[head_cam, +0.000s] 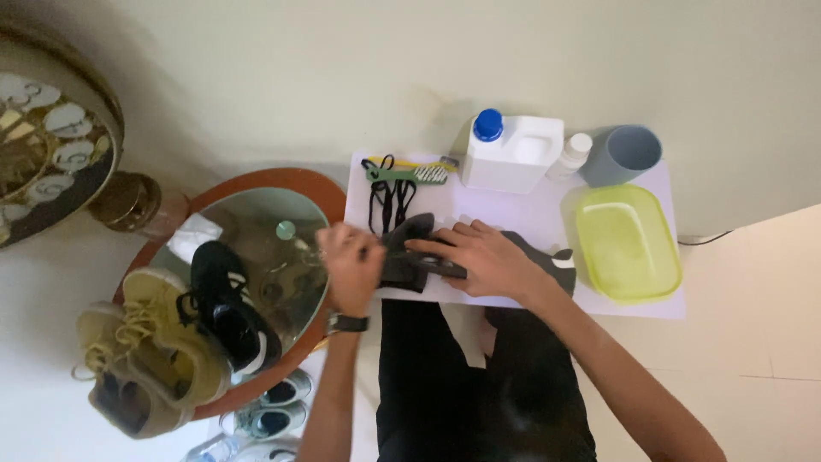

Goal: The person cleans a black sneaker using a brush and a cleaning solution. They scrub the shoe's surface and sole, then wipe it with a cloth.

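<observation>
Grey insole (pixel 409 250): on white sheet (pixel 530 214)
Left hand (pixel 352 267): closed round insole's end
Right hand (pixel 483 257): flat, fingers spread, pressing insole

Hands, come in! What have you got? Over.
Left hand grips dark insole's end. Right hand presses it flat. Black laces and brush lie beyond, apart.

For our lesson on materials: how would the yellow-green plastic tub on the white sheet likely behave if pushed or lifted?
The yellow-green tub looks empty and thin-walled, so it is probably light. Its wide, shallow shape suggests it would slide on the white sheet rather than tip. Translucent plastic like this may flex slightly when gripped by one rim.
</observation>
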